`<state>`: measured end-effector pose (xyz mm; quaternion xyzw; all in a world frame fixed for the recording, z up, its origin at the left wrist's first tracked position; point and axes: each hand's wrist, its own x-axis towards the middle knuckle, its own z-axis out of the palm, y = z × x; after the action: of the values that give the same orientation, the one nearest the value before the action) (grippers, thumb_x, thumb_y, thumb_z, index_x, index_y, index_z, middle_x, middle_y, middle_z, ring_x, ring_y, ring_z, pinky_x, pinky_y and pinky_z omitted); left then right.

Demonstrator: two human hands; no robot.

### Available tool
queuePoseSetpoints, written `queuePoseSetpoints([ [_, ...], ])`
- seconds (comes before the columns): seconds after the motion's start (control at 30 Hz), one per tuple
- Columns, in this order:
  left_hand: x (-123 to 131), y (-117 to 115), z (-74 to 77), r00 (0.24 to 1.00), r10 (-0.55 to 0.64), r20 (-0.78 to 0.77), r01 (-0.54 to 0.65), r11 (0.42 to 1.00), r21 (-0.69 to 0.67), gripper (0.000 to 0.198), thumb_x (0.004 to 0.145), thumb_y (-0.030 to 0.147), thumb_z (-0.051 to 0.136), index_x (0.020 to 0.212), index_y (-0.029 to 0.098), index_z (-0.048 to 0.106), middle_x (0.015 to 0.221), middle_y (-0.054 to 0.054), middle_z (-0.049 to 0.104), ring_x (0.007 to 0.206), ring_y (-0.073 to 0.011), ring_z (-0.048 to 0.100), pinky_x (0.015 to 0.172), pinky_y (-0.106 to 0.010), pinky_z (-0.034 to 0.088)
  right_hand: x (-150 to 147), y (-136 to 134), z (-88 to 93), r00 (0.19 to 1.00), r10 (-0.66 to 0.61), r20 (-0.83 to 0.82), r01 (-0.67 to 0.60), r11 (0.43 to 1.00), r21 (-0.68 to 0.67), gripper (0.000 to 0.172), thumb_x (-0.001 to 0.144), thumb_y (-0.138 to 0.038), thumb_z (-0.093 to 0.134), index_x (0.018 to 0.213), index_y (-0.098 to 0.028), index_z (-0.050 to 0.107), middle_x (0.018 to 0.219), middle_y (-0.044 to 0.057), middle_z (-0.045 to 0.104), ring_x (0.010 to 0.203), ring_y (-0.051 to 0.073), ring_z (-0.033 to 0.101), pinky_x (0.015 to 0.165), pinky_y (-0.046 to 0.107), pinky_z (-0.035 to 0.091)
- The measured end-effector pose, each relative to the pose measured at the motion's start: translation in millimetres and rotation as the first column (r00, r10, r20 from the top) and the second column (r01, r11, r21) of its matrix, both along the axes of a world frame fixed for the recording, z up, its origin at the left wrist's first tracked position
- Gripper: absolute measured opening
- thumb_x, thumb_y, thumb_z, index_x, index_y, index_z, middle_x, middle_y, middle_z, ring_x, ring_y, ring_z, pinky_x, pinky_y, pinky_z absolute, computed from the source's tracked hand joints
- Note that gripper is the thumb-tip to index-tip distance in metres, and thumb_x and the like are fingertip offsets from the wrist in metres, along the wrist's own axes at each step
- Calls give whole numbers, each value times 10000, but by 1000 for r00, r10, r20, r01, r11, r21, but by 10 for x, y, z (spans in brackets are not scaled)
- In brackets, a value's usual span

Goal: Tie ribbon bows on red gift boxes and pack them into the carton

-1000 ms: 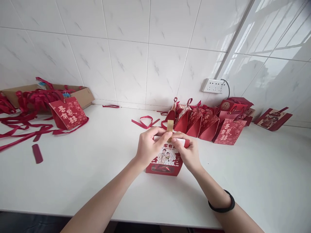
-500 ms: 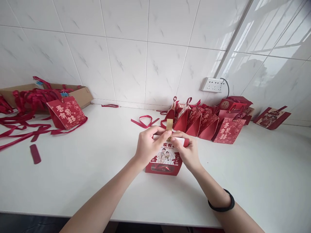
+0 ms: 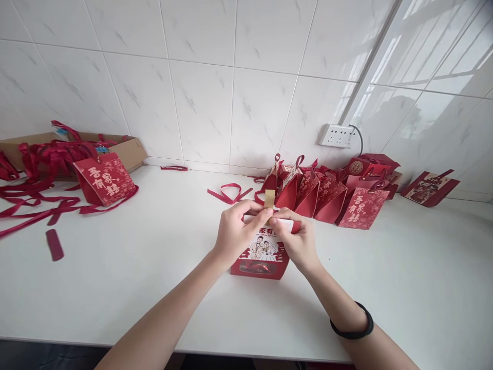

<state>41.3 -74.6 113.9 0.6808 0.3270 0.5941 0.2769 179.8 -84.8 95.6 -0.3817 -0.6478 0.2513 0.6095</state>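
A red and white gift box (image 3: 262,254), printed with a bride and groom and fitted with a small window low on its front, stands upright on the white table (image 3: 165,293). My left hand (image 3: 241,226) pinches the top edge of the box, its thumb lying at a gold ribbon loop (image 3: 270,197) that sticks up above the fingers. My right hand (image 3: 296,236) is closed on the box's top right side, thumb beside the other thumb. The fingertips behind the box and the ribbon's lower part are hidden.
Several red gift boxes (image 3: 308,192) stand in a row behind my hands. Another box (image 3: 430,188) sits far right. At left are a red box (image 3: 106,179), a cardboard box (image 3: 131,152) full of ribbons, and loose red ribbon (image 3: 227,193) in the middle. A socket (image 3: 337,136) hangs on the wall.
Almost nothing differs. Both hands keep their hold at the top of the box, with only a tiny shift of the thumbs around the gold ribbon.
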Motion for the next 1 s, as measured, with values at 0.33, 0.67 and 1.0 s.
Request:
queuePoseSetpoints([
  [0.33, -129, 16, -123, 992, -60, -113, 85, 968, 237, 84, 734, 156, 572, 802, 186, 532, 774, -20, 625, 695, -137, 611, 611, -251, 510, 3, -14, 18, 1000, -18, 3, 18, 1000, -17, 182, 758, -314, 630, 627, -188, 629, 586, -20, 563, 532, 98, 477, 513, 227, 384],
  [0.67, -166, 117, -179, 931, 321, -175, -87, 660, 746, 148, 775, 117, 598, 902, 190, 579, 774, -12, 621, 684, -116, 591, 605, -231, 515, 20, -14, 29, 1000, -10, 18, 10, 1000, -19, 212, 767, -336, 625, 617, -186, 623, 575, -17, 550, 524, 98, 465, 496, 228, 369],
  [1.0, -158, 90, -151, 907, 391, -153, -143, 630, 763, 124, 800, 103, 578, 872, 201, 598, 744, 8, 644, 663, -108, 595, 612, -237, 501, 19, -8, 36, 999, -9, 30, 9, 1000, -9, 226, 772, -349, 619, 616, -185, 618, 573, -15, 548, 530, 101, 472, 504, 230, 381],
])
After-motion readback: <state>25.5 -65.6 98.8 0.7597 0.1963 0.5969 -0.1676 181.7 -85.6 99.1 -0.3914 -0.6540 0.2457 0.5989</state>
